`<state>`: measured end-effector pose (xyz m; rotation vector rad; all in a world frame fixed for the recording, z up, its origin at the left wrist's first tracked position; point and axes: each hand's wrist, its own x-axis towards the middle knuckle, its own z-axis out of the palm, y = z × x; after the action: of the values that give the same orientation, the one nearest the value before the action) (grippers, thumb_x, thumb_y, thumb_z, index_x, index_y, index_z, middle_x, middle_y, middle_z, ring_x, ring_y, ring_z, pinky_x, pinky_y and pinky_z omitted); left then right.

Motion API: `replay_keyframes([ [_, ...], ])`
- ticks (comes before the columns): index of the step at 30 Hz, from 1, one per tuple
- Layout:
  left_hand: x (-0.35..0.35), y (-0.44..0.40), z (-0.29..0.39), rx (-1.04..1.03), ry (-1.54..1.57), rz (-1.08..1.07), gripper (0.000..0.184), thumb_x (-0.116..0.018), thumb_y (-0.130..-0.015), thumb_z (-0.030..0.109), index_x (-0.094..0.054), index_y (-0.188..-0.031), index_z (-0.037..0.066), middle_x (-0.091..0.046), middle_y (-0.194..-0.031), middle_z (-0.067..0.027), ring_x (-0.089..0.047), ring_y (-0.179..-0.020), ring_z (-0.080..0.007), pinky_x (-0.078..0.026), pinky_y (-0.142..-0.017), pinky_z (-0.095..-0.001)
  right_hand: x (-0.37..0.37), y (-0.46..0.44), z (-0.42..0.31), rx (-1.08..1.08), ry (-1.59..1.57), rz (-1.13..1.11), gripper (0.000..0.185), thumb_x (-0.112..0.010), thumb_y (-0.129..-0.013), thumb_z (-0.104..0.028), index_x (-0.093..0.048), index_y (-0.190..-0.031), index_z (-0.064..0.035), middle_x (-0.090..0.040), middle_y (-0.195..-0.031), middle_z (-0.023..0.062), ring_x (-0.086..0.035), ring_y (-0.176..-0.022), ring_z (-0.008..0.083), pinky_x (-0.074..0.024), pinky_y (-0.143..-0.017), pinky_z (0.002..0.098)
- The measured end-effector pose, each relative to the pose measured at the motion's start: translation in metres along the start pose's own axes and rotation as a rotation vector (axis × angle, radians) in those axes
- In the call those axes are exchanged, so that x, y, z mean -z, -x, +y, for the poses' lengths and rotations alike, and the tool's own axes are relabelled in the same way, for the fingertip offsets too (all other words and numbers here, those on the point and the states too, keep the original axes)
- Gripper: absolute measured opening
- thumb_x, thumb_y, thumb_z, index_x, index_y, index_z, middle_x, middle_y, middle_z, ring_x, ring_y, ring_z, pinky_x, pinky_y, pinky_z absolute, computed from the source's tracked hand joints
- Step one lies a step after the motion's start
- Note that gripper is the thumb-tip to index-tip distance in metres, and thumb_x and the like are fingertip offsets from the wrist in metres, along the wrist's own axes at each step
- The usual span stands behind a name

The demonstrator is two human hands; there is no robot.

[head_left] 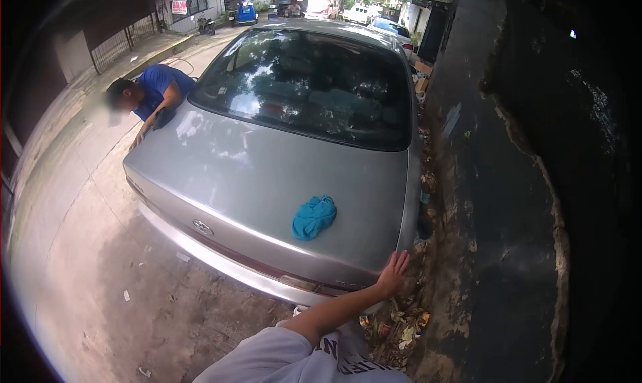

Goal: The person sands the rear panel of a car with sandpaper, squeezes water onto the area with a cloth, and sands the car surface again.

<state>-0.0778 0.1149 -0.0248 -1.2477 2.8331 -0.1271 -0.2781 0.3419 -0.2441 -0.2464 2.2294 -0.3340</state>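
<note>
My left hand rests on the rear right corner of a silver car, fingers stretched out and slightly apart, holding nothing. The arm reaches across from a light grey sleeve at the bottom of the head view. A crumpled blue cloth lies on the trunk lid, to the left of my hand and apart from it. Below the cloth, a tail light shows by the bumper. My right hand is out of view.
Another person in a blue shirt bends over the car's left side, a hand by the trunk edge. A rough dark wall runs close along the right. Leaves and litter fill the narrow gap. Vehicles, including a blue one, stand farther up the street.
</note>
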Motion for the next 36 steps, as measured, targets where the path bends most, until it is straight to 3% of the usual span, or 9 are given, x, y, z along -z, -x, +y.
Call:
replay_keyframes([
  [3, 0.002, -0.01, -0.004, -0.064, -0.041, 0.029, 0.063, -0.049, -0.094, 0.048, -0.054, -0.144, 0.01, -0.032, -0.16, -0.02, -0.016, -0.151, -0.0446, -0.013, -0.119, -0.0637, 0.0, 0.006, 0.007, -0.009, -0.042, 0.014, 0.056, -0.046, -0.103, -0.048, -0.061, -0.119, 0.0033, -0.068, -0.097, 0.0229, -0.068, -0.084, 0.0374, -0.0531, -0.065, 0.0492],
  [7, 0.011, -0.016, -0.013, -0.149, 0.006, -0.158, 0.058, -0.05, -0.095, 0.047, -0.055, -0.145, 0.018, -0.028, -0.163, -0.0179, -0.013, -0.153, -0.0399, -0.007, -0.12, -0.0628, 0.008, 0.013, 0.022, -0.014, -0.076, 0.026, 0.055, -0.046, -0.103, -0.048, -0.06, -0.121, 0.0017, -0.067, -0.097, 0.0216, -0.068, -0.084, 0.036, -0.0534, -0.065, 0.0494],
  [9, 0.004, -0.021, -0.019, -0.132, 0.159, -0.099, 0.055, -0.051, -0.094, 0.047, -0.061, -0.138, 0.016, -0.029, -0.162, -0.0184, -0.014, -0.154, -0.0364, -0.005, -0.121, -0.0621, 0.014, 0.019, 0.028, -0.021, -0.093, 0.033, 0.054, -0.046, -0.103, -0.048, -0.059, -0.122, 0.0009, -0.067, -0.096, 0.0209, -0.068, -0.084, 0.0353, -0.0536, -0.065, 0.0495],
  [20, -0.005, -0.073, -0.024, 0.084, 0.04, -0.224, 0.055, -0.044, -0.1, 0.042, -0.047, -0.151, 0.022, -0.01, -0.169, -0.0147, -0.004, -0.157, -0.0295, -0.003, -0.121, -0.0606, 0.061, -0.029, 0.068, 0.042, -0.191, -0.065, 0.049, -0.054, -0.1, -0.044, -0.053, -0.127, -0.0035, -0.065, -0.099, 0.0162, -0.067, -0.084, 0.0286, -0.0565, -0.067, 0.0469],
  [22, -0.019, -0.081, -0.022, 0.17, -0.091, -0.152, 0.073, -0.051, -0.093, 0.063, -0.042, -0.154, 0.024, -0.007, -0.169, -0.0144, -0.003, -0.157, -0.0298, -0.004, -0.121, -0.0603, 0.058, -0.08, 0.11, 0.043, 0.116, -0.084, 0.049, -0.056, -0.098, -0.043, -0.054, -0.127, -0.0032, -0.064, -0.102, 0.0181, -0.066, -0.083, 0.0289, -0.0558, -0.071, 0.0483],
  [23, -0.018, -0.084, -0.022, 0.175, -0.091, -0.156, 0.073, -0.051, -0.093, 0.063, -0.042, -0.154, 0.024, -0.007, -0.169, -0.0144, -0.003, -0.157, -0.0298, -0.004, -0.121, -0.0603, 0.063, -0.092, 0.119, 0.045, 0.221, -0.092, 0.048, -0.057, -0.098, -0.042, -0.054, -0.126, -0.003, -0.064, -0.103, 0.0188, -0.066, -0.083, 0.029, -0.0556, -0.072, 0.0487],
  [25, 0.007, -0.088, -0.029, 0.207, -0.03, -0.297, 0.073, -0.046, -0.098, 0.057, -0.027, -0.16, 0.024, -0.002, -0.17, -0.0132, -0.002, -0.157, -0.0295, -0.003, -0.121, -0.0608, 0.074, -0.068, 0.117, 0.026, 0.079, -0.066, 0.051, -0.055, -0.1, -0.042, -0.052, -0.132, -0.0022, -0.066, -0.102, 0.0176, -0.066, -0.078, 0.0267, -0.0545, -0.068, 0.0445],
  [28, -0.001, -0.097, -0.03, 0.292, -0.033, -0.231, 0.083, -0.05, -0.093, 0.063, -0.026, -0.16, 0.022, -0.004, -0.169, -0.0134, -0.002, -0.156, -0.0301, -0.004, -0.121, -0.0612, 0.092, -0.032, 0.123, -0.023, -0.127, -0.034, 0.055, -0.052, -0.103, -0.042, -0.049, -0.14, -0.0009, -0.069, -0.1, 0.0158, -0.065, -0.07, 0.0231, -0.053, -0.061, 0.0381],
  [36, -0.019, -0.067, 0.002, 0.348, -0.152, -0.051, 0.073, -0.056, -0.095, 0.049, -0.034, -0.157, 0.017, -0.009, -0.166, -0.0228, -0.011, -0.154, -0.039, -0.016, -0.12, -0.0612, 0.105, -0.133, 0.112, -0.014, -0.012, -0.058, 0.04, -0.062, -0.095, -0.017, -0.056, -0.129, 0.0029, -0.066, -0.1, 0.0183, -0.065, -0.072, 0.0265, -0.0548, -0.058, 0.0417],
])
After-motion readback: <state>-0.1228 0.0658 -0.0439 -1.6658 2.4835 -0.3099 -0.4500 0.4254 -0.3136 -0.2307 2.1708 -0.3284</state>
